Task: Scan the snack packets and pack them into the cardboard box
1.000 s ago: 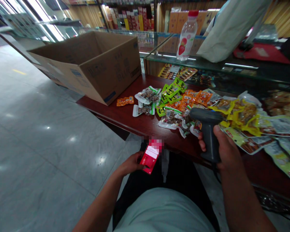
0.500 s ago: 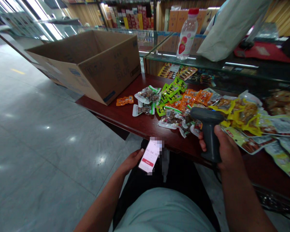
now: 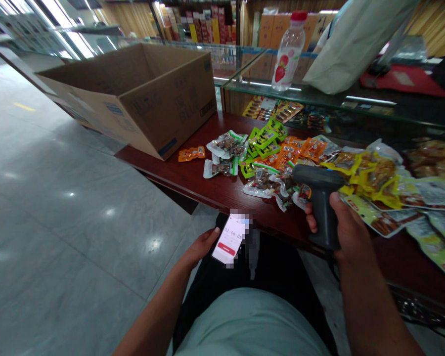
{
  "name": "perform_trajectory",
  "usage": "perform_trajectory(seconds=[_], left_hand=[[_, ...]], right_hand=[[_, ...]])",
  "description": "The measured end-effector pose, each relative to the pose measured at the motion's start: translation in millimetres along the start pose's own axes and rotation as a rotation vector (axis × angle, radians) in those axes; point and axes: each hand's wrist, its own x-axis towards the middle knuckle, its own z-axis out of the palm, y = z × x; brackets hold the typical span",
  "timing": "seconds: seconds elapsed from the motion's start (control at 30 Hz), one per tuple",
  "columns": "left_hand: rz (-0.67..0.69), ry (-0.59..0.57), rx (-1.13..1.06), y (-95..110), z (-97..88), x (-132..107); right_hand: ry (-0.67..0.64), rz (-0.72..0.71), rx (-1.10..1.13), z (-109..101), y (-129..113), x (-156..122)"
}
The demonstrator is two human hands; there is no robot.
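Note:
My left hand is closed on a phone above my lap, its lit screen showing a running number and a red bar. In my right hand is a dark barcode scanner, gripped by its handle over the counter's front edge. The scanner's head points left, above clear snack packets. Beyond it lie green packets, orange packets and yellow packets. One orange packet lies apart at the left, beside more clear packets.
A large open cardboard box stands on the left end of the dark red counter. Behind, a glass case bears a red-capped bottle and a pale bag. Flat pouches lie at the right.
The number on the phone's screen has changed. Both hands, the scanner and the packets keep nearly the same places; the view has shifted very slightly.

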Motion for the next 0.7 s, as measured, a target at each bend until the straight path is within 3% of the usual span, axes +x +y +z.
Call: perform_trajectory(seconds=[0.7], left_hand=[[-0.002, -0.016, -0.140, -12.5, -3.1, 8.8]], right_hand=[[-0.001, -0.001, -0.018, 1.7, -1.9, -0.3]])
